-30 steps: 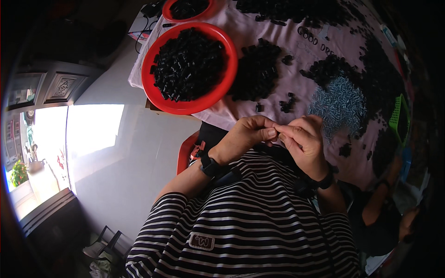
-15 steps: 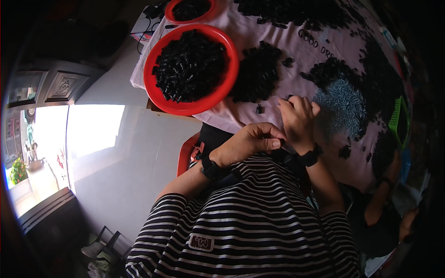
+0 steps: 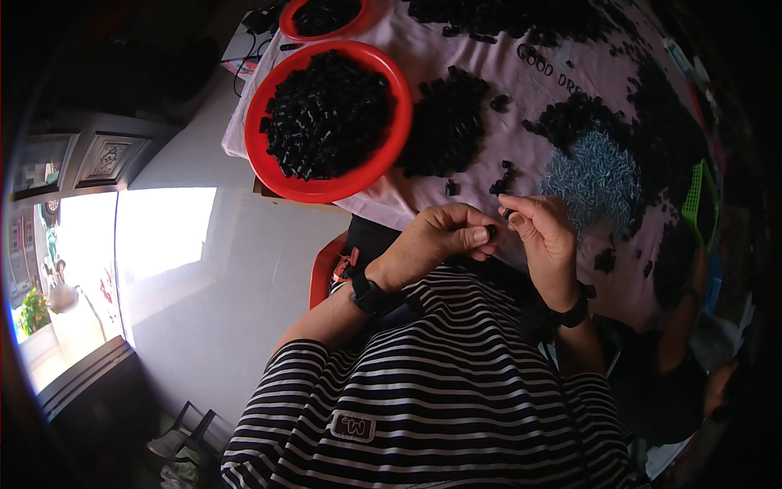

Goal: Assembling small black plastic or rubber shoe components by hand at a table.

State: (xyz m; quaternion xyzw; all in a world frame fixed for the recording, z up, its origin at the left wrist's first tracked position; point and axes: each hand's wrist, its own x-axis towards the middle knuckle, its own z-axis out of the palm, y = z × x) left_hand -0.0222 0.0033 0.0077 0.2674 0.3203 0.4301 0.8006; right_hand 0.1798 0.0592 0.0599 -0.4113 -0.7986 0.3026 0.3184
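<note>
Over the table's near edge my two hands are close together, thumbs and forefingers pinched. My left hand grips a small black plastic part. Facing it, my right hand pinches another small black plastic part at its fingertips. Just beyond the right fingertips lies a short cluster of black parts, and a single black part sits to its left. Right of my right hand is a heap of bluish-silver screws. The exact shape of the held pieces is too small to make out.
A red basin full of black parts stands at the table's left edge, with a second red basin behind. Loose black parts cover much of the pink cloth. A green perforated basket and another person's arm are at right.
My right hand has drawn back from the table toward my left hand and now pinches a black part. The cluster it was covering shows. My left hand stays nearly in place.
</note>
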